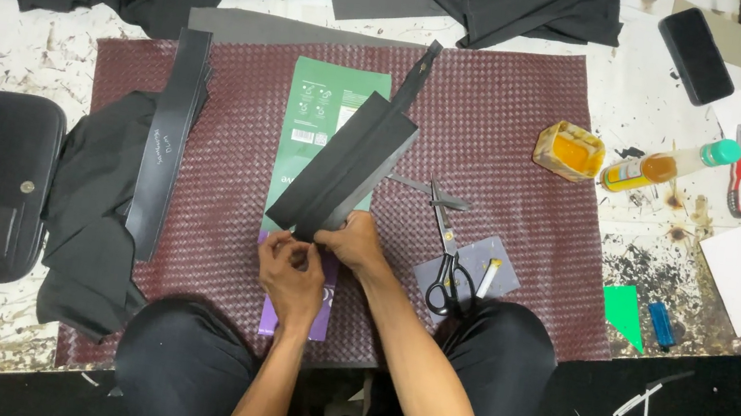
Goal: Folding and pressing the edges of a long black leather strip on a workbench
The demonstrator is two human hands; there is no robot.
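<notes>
I see both my left hand [293,270] and right hand [354,240] pinching a flat black leather panel [346,173] whose long axis slants up-right, away from me

green flat package [327,104] mid-mat, (perhaps paper)

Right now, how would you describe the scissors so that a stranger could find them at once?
Start at the dark red woven mat that covers the middle of the table. Just right of the right hand, which pinches the long black strip, lie the scissors. Their black loop handles rest on a small grey patch, beside a white stick.
</notes>
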